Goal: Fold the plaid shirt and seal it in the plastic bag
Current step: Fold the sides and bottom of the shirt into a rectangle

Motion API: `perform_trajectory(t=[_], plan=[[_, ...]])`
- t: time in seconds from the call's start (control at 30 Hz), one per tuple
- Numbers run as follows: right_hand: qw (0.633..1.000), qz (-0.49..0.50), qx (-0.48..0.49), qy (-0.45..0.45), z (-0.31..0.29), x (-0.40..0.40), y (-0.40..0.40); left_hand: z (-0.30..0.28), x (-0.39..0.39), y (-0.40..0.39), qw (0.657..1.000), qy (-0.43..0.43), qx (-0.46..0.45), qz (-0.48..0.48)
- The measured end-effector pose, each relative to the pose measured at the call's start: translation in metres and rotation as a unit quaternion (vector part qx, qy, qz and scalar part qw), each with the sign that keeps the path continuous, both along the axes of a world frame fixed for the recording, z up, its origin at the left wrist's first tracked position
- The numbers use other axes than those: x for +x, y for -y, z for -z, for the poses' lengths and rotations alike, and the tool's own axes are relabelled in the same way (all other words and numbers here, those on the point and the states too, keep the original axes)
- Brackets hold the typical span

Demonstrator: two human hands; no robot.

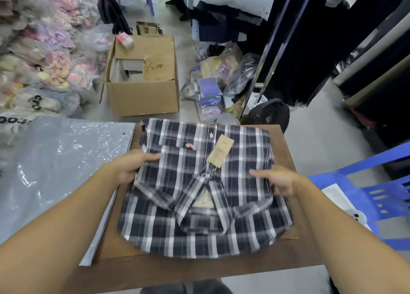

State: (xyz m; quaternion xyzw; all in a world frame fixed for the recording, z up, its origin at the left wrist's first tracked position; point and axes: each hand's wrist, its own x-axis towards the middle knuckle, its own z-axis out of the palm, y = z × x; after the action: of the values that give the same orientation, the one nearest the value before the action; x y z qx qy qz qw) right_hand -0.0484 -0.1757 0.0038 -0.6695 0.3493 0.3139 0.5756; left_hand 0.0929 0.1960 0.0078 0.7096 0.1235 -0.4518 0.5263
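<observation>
The plaid shirt [199,196], navy, grey and white, lies folded face up on a brown table [288,265], collar toward me, with a tan hang tag [220,152] on its chest. My left hand [131,167] grips the shirt's left edge, thumb on top. My right hand [278,180] holds the right edge, thumb lying across the fabric. A stack of clear plastic bags [57,167] lies flat on the left, partly over the table's left side.
An open cardboard box [142,94] stands on the floor beyond the table. Piles of bagged garments [44,49] fill the left. More bagged items [213,83] and a black backpack [269,114] lie past the table's far edge. A blue plastic chair [377,196] stands right.
</observation>
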Motion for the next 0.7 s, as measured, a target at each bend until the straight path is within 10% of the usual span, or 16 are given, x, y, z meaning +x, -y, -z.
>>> perform_trajectory(t=[0.33,0.7], plan=[[0.984,0.128,0.108,0.06,-0.03,0.022,0.011,-0.012,0.022,-0.008,0.992,-0.041,-0.086,-0.077],[0.98,0.001,-0.143,0.14,0.03,0.016,0.024,0.012,-0.005,-0.011,0.994,-0.067,-0.075,-0.046]])
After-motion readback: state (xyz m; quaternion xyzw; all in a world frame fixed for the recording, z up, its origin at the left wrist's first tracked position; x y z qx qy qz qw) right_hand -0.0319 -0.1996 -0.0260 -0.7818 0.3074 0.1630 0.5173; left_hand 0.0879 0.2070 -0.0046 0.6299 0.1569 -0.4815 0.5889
